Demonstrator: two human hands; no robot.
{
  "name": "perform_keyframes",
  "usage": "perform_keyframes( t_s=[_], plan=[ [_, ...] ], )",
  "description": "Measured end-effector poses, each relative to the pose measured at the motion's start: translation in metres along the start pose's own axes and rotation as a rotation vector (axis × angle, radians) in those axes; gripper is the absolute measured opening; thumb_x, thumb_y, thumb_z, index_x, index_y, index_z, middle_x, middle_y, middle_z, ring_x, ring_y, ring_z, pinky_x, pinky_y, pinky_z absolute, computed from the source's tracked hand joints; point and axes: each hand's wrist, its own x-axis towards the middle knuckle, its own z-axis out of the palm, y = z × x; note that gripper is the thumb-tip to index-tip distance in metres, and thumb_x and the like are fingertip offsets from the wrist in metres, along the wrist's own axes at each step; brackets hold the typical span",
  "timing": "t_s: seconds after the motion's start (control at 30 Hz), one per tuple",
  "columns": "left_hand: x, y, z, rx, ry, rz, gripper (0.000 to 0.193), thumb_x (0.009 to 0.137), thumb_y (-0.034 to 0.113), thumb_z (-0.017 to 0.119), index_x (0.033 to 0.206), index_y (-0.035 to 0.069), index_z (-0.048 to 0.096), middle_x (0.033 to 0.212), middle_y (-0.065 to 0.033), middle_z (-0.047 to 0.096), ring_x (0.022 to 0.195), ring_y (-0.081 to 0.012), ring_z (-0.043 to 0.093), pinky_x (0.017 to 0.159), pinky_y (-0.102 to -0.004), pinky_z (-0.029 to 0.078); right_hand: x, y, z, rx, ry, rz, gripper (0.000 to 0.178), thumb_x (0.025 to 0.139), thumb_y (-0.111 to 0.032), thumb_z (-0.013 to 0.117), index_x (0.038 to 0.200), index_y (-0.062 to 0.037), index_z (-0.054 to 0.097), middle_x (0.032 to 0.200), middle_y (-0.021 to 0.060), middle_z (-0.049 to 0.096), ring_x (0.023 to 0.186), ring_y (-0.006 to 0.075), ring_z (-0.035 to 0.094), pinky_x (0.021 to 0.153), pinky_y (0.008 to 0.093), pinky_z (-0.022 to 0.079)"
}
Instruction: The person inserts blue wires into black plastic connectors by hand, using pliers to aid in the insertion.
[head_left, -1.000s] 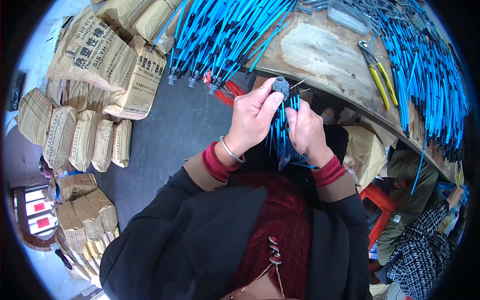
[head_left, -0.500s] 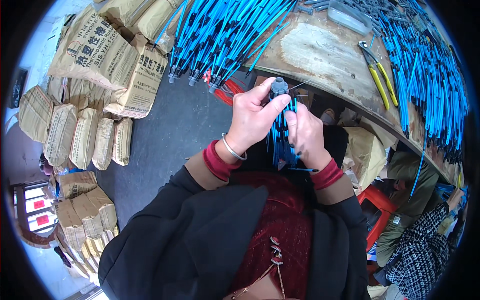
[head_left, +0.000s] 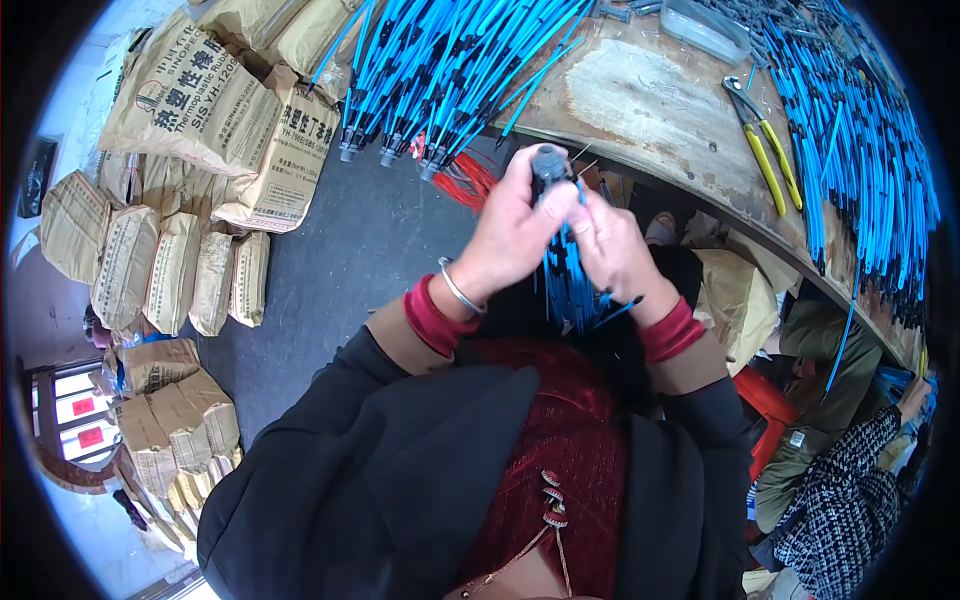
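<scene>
Above my lap, my left hand is closed around the top of a bundle of thin blue tubes. A round grey plastic fitting caps the bundle, and its end points up between my thumb and fingers. My right hand is closed on the same bundle from the other side, just below the fitting, its thumb against my left thumb. The tubes hang down between my hands, and some carry black pieces. A thin wire sticks out past the fitting toward the table. My fingers hide how the tubes join the fitting.
A worn wooden table curves ahead, bearing yellow-handled pliers, a clear plastic tray and heaps of blue tubes. Finished-looking bundles overhang its left end near red wire. Paper sacks stand left; a person sits right.
The grey fitting has tilted and shifted slightly left. My right hand has moved up and in against my left thumb, and the hanging tubes have swung a little.
</scene>
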Motion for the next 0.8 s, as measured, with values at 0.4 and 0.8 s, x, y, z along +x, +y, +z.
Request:
perform_keyframes(
  t_s=[0.4, 0.8],
  plan=[
    [-0.003, 0.006, -0.012, -0.234, -0.252, 0.022, 0.03, 0.088, 0.011, 0.058, 0.113, 0.003, 0.043, 0.102, -0.0118, 0.058, 0.096, -0.0185, 0.057, 0.088, -0.0354, 0.046, -0.035, -0.022, 0.036, -0.015, 0.551, -0.26, 0.011, 0.084, -0.004, 0.059, 0.094, 0.0006, 0.056, 0.081, 0.017, 0.057, 0.07, 0.0347, 0.059, 0.062, 0.0391, 0.048],
    [-0.006, 0.007, -0.022, -0.215, -0.402, 0.055, 0.031, 0.089, 0.012, 0.057, 0.114, 0.002, 0.042, 0.105, -0.0152, 0.059, 0.103, -0.0248, 0.058, 0.092, -0.0411, 0.045, -0.026, -0.01, 0.02, 0.149, 0.245, -0.225, 0.015, 0.091, -0.007, 0.05, 0.097, 0.0042, 0.058, 0.085, 0.0156, 0.062, 0.073, 0.0277, 0.062, 0.069, 0.032, 0.049]
  ],
)
